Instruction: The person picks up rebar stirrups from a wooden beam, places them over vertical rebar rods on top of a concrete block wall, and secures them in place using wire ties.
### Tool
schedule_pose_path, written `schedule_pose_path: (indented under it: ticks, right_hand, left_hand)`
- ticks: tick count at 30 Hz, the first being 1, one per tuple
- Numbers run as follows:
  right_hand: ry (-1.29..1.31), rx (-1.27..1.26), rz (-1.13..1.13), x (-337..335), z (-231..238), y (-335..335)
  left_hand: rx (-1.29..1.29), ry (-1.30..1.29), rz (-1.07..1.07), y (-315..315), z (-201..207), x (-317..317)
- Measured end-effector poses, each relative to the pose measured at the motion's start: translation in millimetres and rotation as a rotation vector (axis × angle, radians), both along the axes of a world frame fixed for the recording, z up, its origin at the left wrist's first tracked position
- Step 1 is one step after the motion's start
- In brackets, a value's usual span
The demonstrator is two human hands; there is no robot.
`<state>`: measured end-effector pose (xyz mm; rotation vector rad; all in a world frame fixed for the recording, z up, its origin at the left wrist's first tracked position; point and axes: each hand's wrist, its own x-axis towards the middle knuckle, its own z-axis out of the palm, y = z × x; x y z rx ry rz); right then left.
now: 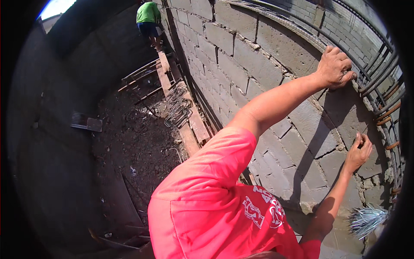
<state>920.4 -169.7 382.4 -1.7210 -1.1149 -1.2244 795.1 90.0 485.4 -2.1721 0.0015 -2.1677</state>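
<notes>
My left arm (276, 101) reaches up across a grey block wall (233, 69). At the wall's upper edge my left hand (336, 67) is closed around a long steel reinforcing bar (297, 28). Lower down, close to the wall face, my right hand (360, 152) has its fingers curled with the thumb near the index finger. Anything pinched there is too small to make out. Right of both hands runs a rebar cage (381, 84) with several bent stirrups, some rusty. Below my right hand is a bundle of thin tie wires (366, 220), its cut ends fanned out.
Far below on the left lies a dirt floor (133, 134) with debris. Wooden planks (188, 138) run beside the wall, with a pile of bent steel stirrups (178, 105) on them. A person in a green shirt (148, 13) stands at the planks' far end.
</notes>
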Motion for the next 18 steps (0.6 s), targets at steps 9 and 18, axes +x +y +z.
schedule_pose_path:
  ticks: [9,18]
  right_hand:
    - [0.781,-0.282,0.295,-105.4,-252.9,-85.3]
    - [1.712,-0.751,-0.179,-166.5,-508.6,-266.1]
  left_hand:
    - [-0.029,0.084,0.01,-8.2,-0.5,-16.1]
    - [-0.039,0.026,-0.032,-12.9,1.2,-5.0]
